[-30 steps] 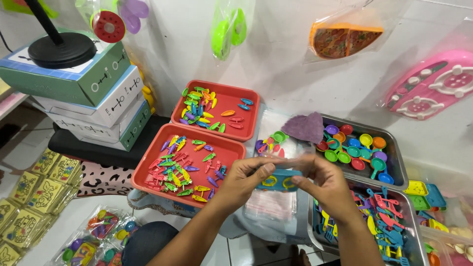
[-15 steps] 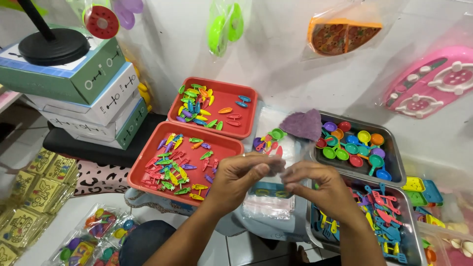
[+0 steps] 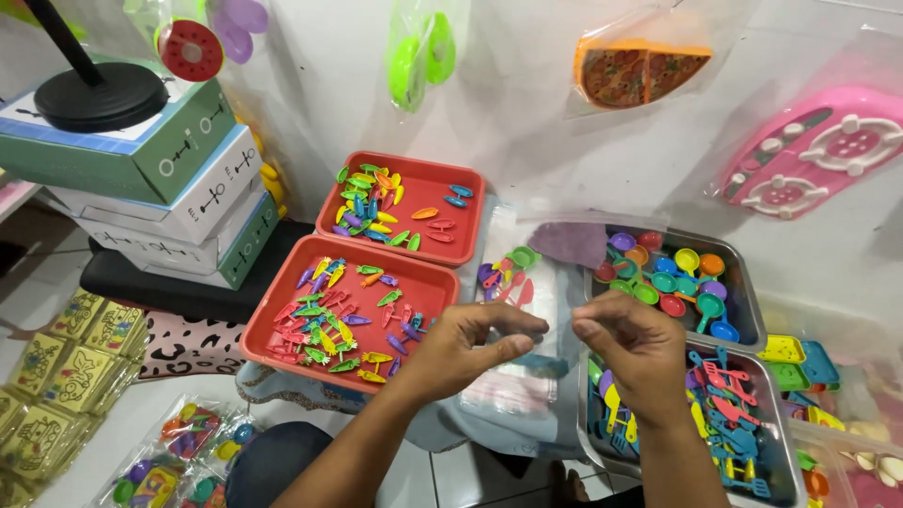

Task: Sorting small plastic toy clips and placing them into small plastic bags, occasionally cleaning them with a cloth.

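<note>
1. Pinching the top edge of a clear plastic bag [image 3: 513,282] now: left hand [image 3: 467,346] and right hand [image 3: 638,353] each have thumb and fingers closed on it, and they've pulled a bit further apart than half a second ago.
2. That bag stands between the hands, over the middle of the table, with small coloured toy pieces [image 3: 506,268] showing inside it.
3. Red trays [image 3: 442,292] of tiny fish-shaped bits sit to the left, and metal trays [image 3: 748,306] of toy pans and utensils to the right.
4. Stacked green-and-white boxes [image 3: 174,198] sit far left; hanging packets [image 3: 640,71] of toy food are on the wall; yellow packs [image 3: 56,357] are down low.
</note>
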